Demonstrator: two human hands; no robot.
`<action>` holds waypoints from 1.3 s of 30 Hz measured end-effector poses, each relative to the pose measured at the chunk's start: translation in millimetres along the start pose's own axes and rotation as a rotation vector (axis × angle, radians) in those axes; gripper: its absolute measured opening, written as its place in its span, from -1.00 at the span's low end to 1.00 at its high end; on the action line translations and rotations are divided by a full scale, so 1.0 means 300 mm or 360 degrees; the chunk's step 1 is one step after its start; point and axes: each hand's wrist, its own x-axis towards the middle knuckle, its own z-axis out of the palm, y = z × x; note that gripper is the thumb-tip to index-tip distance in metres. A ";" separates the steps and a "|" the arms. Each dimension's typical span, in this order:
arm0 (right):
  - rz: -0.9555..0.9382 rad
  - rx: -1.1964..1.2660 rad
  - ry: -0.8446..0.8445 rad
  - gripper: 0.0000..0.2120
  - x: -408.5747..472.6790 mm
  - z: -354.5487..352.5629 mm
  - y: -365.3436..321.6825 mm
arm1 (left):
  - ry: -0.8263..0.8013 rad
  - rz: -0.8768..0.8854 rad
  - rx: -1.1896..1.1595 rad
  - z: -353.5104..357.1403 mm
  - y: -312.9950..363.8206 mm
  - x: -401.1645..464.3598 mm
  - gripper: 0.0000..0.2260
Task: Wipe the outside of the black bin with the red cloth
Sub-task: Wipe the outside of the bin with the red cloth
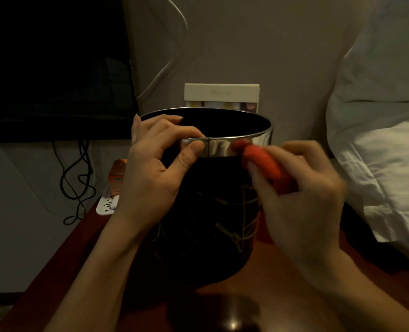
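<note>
the black bin (pixel 205 212) stands on a red-brown table (pixel 282 271), w/ a shiny metal band (pixel 222 148) at the top. left hand (pixel 155 164) pinches the rim, thumb outside. right hand (pixel 301 195) squeezes the red cloth (pixel 265 164) vs the band. bin looks light & stiff, prob slippery, so hold the rim. cloth is soft.

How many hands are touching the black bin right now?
2. The left hand grips the black bin at its shiny rim, thumb outside and fingers over the edge. The right hand, blurred, presses the red cloth against the bin's side just below the rim.
</note>
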 end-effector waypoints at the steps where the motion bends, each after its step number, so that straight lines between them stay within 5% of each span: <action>1: 0.0026 0.0010 0.0025 -0.71 0.007 -0.004 0.011 | 0.0004 -0.0001 0.0001 0.001 -0.001 0.000 -0.93; 8: -0.0176 0.0148 -0.0221 -0.69 -0.093 0.057 -0.024 | 0.0001 0.0021 0.0024 0.002 0.002 0.004 -0.87; 15: 0.0033 0.0125 0.0003 -0.74 -0.039 0.026 0.000 | 0.0017 0.0024 0.0060 0.006 0.002 0.003 -0.86; 20: -0.0173 0.0092 -0.0269 -0.69 -0.128 0.077 -0.074 | 0.0011 0.0009 0.0070 0.005 0.014 0.001 -0.88; 26: -0.0085 0.0008 -0.0017 -0.74 -0.066 0.040 -0.056 | 0.0084 0.0021 0.0213 0.049 0.046 -0.009 -0.93; 32: -0.0180 0.0088 -0.0268 -0.73 -0.124 0.073 -0.080 | 0.0098 0.0042 0.0186 0.050 0.044 -0.007 -0.93; 39: -0.0048 -0.0013 -0.0001 -0.75 -0.049 0.032 -0.025 | 0.0115 0.0038 0.0188 0.053 0.043 -0.003 -0.94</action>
